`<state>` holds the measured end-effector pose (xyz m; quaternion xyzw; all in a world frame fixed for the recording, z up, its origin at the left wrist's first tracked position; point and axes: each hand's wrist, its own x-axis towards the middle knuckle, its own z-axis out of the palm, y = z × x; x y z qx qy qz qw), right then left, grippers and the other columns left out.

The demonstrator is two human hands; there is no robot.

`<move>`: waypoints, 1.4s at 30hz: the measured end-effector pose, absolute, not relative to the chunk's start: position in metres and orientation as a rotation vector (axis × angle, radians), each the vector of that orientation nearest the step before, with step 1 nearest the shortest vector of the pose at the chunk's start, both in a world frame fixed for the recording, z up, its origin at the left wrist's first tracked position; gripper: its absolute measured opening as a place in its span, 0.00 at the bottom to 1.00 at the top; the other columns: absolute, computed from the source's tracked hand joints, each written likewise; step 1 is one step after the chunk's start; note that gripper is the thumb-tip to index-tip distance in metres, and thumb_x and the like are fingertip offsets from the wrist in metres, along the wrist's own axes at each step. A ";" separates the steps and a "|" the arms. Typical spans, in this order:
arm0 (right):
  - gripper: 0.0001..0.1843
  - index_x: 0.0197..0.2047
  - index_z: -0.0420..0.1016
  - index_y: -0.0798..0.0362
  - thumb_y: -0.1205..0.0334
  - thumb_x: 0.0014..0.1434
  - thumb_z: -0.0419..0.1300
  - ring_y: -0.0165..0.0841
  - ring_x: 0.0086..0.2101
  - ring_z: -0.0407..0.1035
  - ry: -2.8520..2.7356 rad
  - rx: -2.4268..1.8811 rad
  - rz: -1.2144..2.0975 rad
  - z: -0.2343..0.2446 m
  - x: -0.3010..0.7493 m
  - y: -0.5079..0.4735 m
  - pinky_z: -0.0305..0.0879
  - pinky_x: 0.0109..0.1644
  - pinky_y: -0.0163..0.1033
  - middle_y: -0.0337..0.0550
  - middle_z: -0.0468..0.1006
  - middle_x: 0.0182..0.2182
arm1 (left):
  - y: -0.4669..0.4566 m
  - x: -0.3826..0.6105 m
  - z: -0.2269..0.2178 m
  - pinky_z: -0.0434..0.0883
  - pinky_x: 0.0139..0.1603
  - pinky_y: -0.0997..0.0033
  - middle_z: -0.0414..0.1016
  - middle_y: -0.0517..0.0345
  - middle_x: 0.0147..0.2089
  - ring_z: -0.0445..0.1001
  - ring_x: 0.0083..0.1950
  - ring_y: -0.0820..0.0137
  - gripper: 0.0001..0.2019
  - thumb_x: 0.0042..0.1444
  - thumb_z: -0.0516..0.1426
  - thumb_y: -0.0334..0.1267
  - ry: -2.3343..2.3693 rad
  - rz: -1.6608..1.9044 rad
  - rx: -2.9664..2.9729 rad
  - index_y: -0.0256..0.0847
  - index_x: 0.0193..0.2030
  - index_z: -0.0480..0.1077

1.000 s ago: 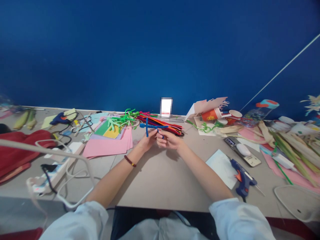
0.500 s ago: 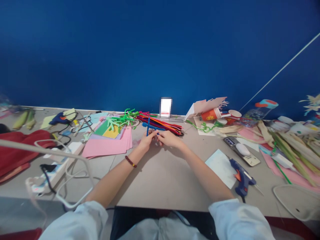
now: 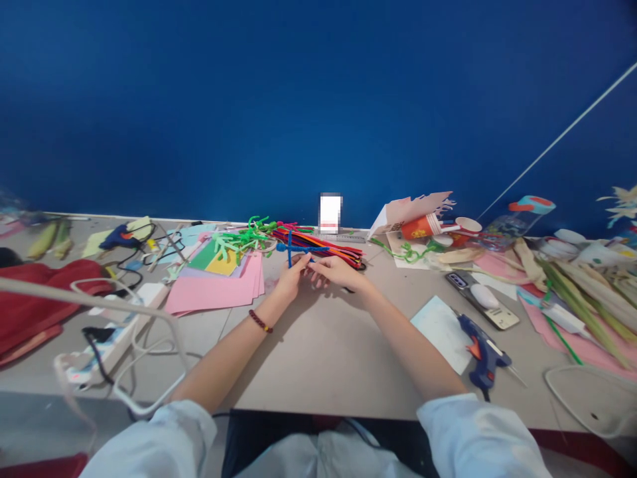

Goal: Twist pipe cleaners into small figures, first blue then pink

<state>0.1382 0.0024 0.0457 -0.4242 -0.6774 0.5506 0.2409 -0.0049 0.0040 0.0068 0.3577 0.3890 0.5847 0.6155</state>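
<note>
Left hand (image 3: 291, 279) and right hand (image 3: 336, 272) pinch a blue pipe-cleaner cross (image 3: 298, 249), beside piled pipe cleaners (image 3: 343, 255) and pink paper (image 3: 209, 295)

Backdrop's a deep blue wall (image 3: 318, 99), fairly evenly lit and a bit darker toward the top corners, with a thin white line (image 3: 562, 139) cutting diagonally across its right side. Long beige worktop (image 3: 338, 358) butts up against it, and a dark red surface (image 3: 582, 446) shows below its front edge.

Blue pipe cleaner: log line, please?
left hand: holds blue pipe cleaner cross | right hand: fingertips at its arm | near: pink paper
</note>
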 end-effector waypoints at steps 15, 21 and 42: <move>0.11 0.33 0.77 0.58 0.57 0.52 0.63 0.26 0.26 0.73 -1.356 -0.902 1.949 0.036 0.151 0.015 0.66 0.24 0.26 0.45 0.80 0.30 | -0.002 -0.003 0.016 0.64 0.25 0.75 0.68 0.63 0.21 0.65 0.22 0.77 0.10 0.42 0.66 0.40 0.713 1.324 0.812 0.38 0.25 0.70; 0.11 0.33 0.77 0.58 0.58 0.51 0.65 0.25 0.26 0.72 -1.319 -0.892 1.967 0.035 0.149 0.015 0.66 0.24 0.27 0.44 0.80 0.32 | -0.002 -0.002 0.016 0.63 0.24 0.76 0.69 0.64 0.22 0.65 0.22 0.78 0.12 0.39 0.67 0.39 0.765 1.335 0.752 0.38 0.25 0.70; 0.06 0.31 0.77 0.59 0.63 0.53 0.63 0.24 0.23 0.70 -1.197 -0.925 1.995 0.037 0.146 0.013 0.63 0.21 0.25 0.42 0.79 0.27 | -0.001 -0.003 0.019 0.63 0.23 0.77 0.69 0.63 0.21 0.66 0.21 0.78 0.12 0.39 0.68 0.40 0.762 1.328 0.769 0.38 0.24 0.69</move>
